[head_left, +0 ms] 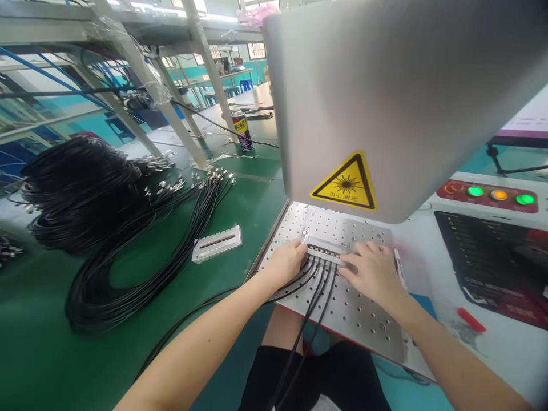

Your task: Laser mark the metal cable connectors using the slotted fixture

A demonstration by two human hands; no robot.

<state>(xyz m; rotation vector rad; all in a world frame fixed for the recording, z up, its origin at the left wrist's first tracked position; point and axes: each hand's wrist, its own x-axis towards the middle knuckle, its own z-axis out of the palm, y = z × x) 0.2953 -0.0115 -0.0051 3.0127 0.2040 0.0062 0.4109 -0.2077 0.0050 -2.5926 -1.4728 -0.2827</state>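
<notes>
A slotted silver metal fixture (327, 249) lies on a perforated metal plate (363, 314), with small connector ends lined up in its slot. Several black cables (322, 282) run from the fixture toward my lap and off to the left. My left hand (286, 264) pinches the fixture's left end between thumb and fingers. At the other end, my right hand (373, 269) grips the fixture's right edge with bent fingers. The fingertips of both hands are partly hidden. A second slotted fixture (217, 244) rests on the green mat to the left, untouched.
A grey machine head (342, 103) with a yellow laser warning sign (346, 184) hangs over the plate. Black cable bundles (85, 188) cover the left mat. A spray can (242, 132) stands behind. At right are a lit button panel (488, 194) and a red object (471, 320).
</notes>
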